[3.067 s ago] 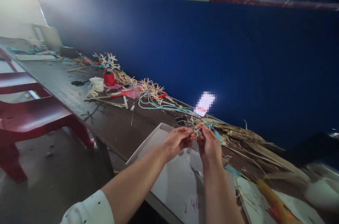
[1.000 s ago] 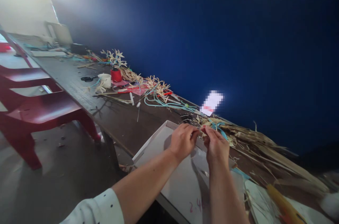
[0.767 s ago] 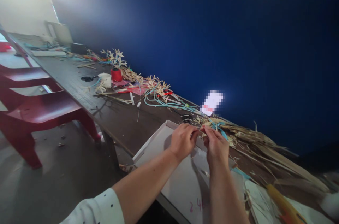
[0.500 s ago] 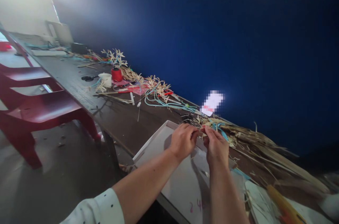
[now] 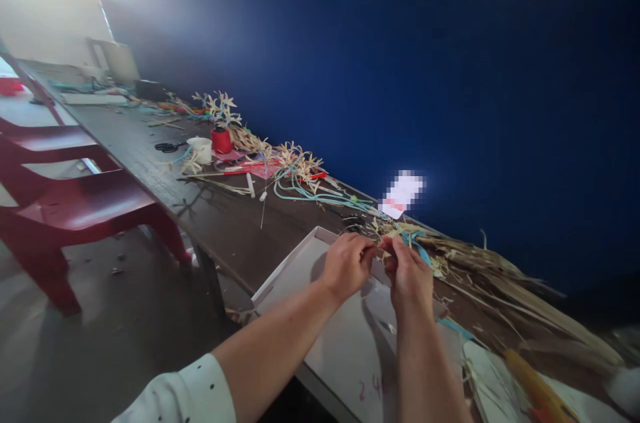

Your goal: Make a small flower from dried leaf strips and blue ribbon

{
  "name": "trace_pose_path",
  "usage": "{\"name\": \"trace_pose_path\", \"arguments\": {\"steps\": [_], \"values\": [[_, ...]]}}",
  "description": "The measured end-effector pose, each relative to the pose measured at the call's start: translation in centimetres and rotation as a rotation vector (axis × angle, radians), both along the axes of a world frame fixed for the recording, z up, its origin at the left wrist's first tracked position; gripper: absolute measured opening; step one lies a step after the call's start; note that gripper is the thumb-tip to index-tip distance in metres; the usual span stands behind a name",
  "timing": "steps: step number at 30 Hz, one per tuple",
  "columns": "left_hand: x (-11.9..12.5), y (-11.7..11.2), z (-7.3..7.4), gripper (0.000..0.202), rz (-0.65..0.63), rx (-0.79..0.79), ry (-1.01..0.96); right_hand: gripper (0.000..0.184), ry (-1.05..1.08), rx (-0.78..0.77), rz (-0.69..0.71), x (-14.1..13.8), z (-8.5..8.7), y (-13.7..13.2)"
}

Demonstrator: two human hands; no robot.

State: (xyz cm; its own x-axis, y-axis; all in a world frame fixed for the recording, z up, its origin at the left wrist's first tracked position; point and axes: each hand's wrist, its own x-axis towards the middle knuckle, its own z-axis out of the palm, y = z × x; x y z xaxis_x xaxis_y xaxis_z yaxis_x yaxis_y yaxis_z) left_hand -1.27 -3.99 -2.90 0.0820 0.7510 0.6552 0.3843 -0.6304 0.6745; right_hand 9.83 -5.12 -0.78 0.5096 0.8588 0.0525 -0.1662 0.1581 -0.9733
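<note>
My left hand and my right hand are raised over the far end of a shallow white box lid. The fingers of both are pinched, and the fingertips nearly meet. Whatever lies between them is too small to make out. Just beyond the fingers lie dry straw-like strips and a light-blue ribbon. Handwritten marks show on the lid near my right forearm.
Along the dark table lie pale dried flowers, light-blue cords, a white cup, a red thread spool and black scissors. A blue partition stands behind. Dark-red plastic chairs stand at left.
My right fingertips have shifted very slightly, still close to the left ones. Everything else looks the same apart from a small camera shift.
</note>
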Motion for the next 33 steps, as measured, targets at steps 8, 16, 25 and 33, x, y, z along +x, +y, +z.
{"name": "trace_pose_path", "arguments": {"steps": [8,16,25,33], "values": [[-0.1,0.9,0.8,0.021,-0.356,-0.489,-0.575,0.039,-0.052,-0.004,0.066,0.2,-0.4,0.1],[-2.4,1.9,1.7,0.019,-0.779,-0.725,-1.243,0.048,-0.248,-0.056,0.213,-0.1,-0.2,-0.2],[-4.2,2.6,2.2,0.016,-0.772,-0.677,-1.504,0.033,-0.813,0.190,-0.024,-0.6,-0.9,-0.3],[-3.3,4.0,1.2,0.024,0.007,-0.457,-1.102,0.035,-1.139,-0.061,0.133,-0.7,-2.4,0.9]]}}
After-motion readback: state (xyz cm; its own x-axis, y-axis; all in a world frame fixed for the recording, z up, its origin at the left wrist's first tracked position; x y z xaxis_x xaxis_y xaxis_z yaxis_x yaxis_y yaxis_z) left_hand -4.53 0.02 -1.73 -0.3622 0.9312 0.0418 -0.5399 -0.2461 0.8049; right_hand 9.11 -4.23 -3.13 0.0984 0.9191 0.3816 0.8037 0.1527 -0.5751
